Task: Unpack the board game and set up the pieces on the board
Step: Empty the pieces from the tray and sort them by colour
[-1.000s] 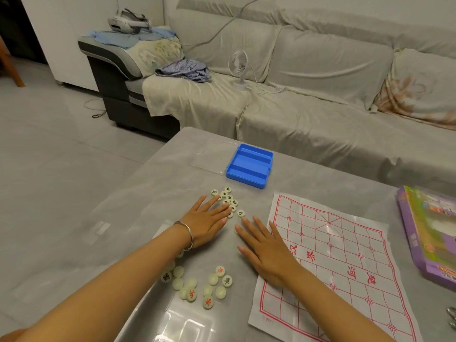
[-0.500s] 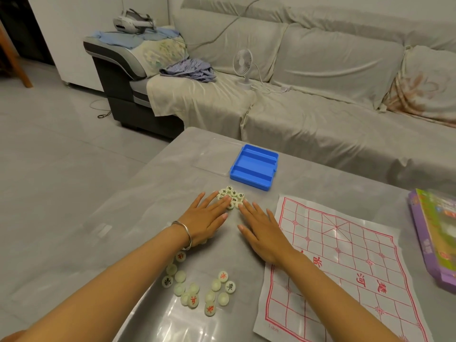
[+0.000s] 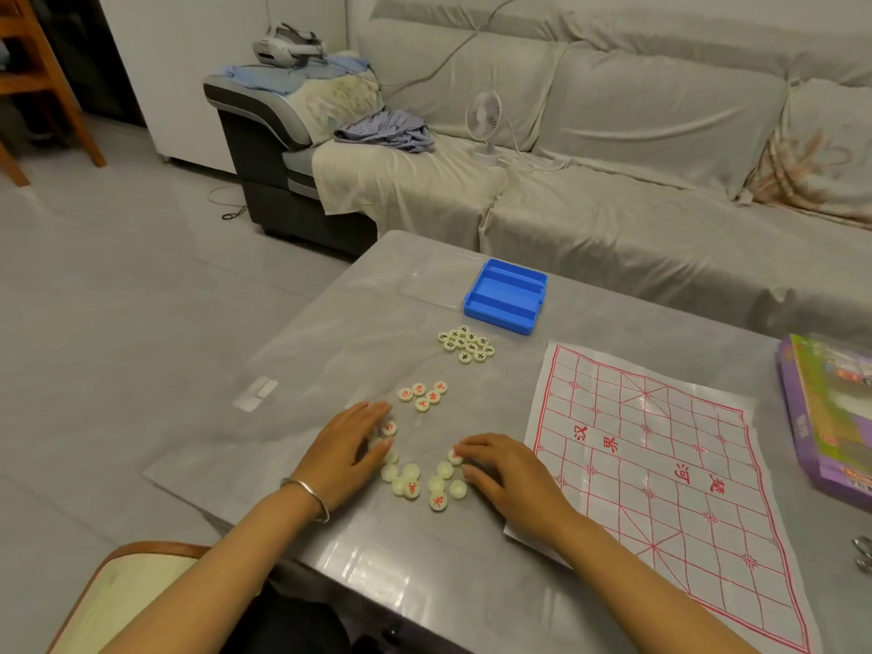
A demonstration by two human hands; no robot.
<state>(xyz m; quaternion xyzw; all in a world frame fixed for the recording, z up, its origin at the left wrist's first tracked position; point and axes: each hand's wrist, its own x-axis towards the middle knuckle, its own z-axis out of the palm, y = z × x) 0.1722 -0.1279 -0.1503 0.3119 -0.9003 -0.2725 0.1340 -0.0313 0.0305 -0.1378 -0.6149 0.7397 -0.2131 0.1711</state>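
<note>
Hands lie flat, fingers loosely spread, on the tabletop [image 3: 330, 351]: left hand [image 3: 347, 448] and right hand [image 3: 507, 472] flank the near pieces [image 3: 424, 483], fingertips touching some. Black-marked pieces [image 3: 466, 344] cluster at 12 o'clock; the board [image 3: 670, 469] lies at 3 o'clock.

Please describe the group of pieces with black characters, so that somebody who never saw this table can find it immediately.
Start at the blue tray near the far edge of the grey table. Just in front of it, on its left side, a tight cluster of small cream discs lies on the bare tabletop. Their characters are black, while the pieces nearer the hands carry red characters or show blank backs.
</note>
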